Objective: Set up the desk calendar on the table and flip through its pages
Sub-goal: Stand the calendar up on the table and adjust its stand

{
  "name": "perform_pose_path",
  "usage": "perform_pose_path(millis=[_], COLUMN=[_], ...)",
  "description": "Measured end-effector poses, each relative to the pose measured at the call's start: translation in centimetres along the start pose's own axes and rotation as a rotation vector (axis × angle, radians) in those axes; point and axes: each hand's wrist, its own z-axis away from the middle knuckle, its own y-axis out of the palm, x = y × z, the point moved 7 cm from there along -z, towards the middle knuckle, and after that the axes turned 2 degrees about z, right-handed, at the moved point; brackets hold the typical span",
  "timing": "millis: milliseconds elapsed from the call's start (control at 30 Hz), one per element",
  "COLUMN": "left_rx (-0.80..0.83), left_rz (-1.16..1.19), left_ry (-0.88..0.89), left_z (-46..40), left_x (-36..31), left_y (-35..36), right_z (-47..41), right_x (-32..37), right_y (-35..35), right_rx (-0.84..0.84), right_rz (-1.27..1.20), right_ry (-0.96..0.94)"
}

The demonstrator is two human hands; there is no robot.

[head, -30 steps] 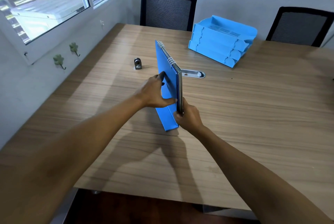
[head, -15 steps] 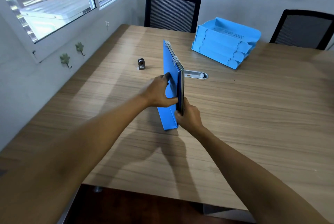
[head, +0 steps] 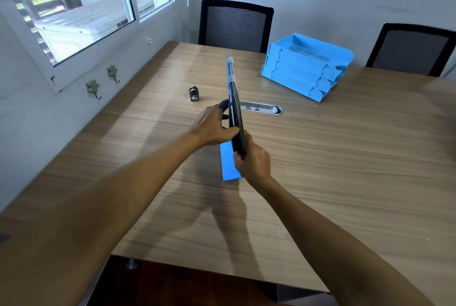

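A blue spiral-bound desk calendar [head: 228, 162] stands edge-on to me in the middle of the wooden table [head: 345, 157], its white wire binding at the far top end. My left hand [head: 212, 126] grips its left face, fingers curled over the near edge. My right hand [head: 253, 161] holds the near lower corner from the right side. The blue base flap touches the table below my hands. The printed pages are hidden, since I see only the thin edge.
A stack of blue letter trays [head: 306, 66] sits at the back right. A small metal object [head: 194, 94] and an oval cable grommet [head: 261, 109] lie just beyond the calendar. Two black mesh chairs [head: 234, 25] stand behind the table; a window wall runs along the left.
The calendar has turned from showing its blue left face to nearly edge-on, and both hands stayed clamped on it. The camera view has shifted slightly.
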Motion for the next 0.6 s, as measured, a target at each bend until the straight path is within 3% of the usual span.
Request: perform_pose_path(millis=[333, 600], left_rx=[-0.007, 0.054], left_rz=[0.038, -0.136], left_ry=[-0.010, -0.021], left_z=[-0.9, -0.8], left_x=[-2.3, -1.0], left_y=[-1.2, -1.2], right_z=[-1.1, 0.0], right_x=[0.1, -2.3], right_y=[-2.4, -2.8], right_rx=[-0.006, 0.054], right_rz=[0.058, 0.095], right_ry=[0.010, 0.080])
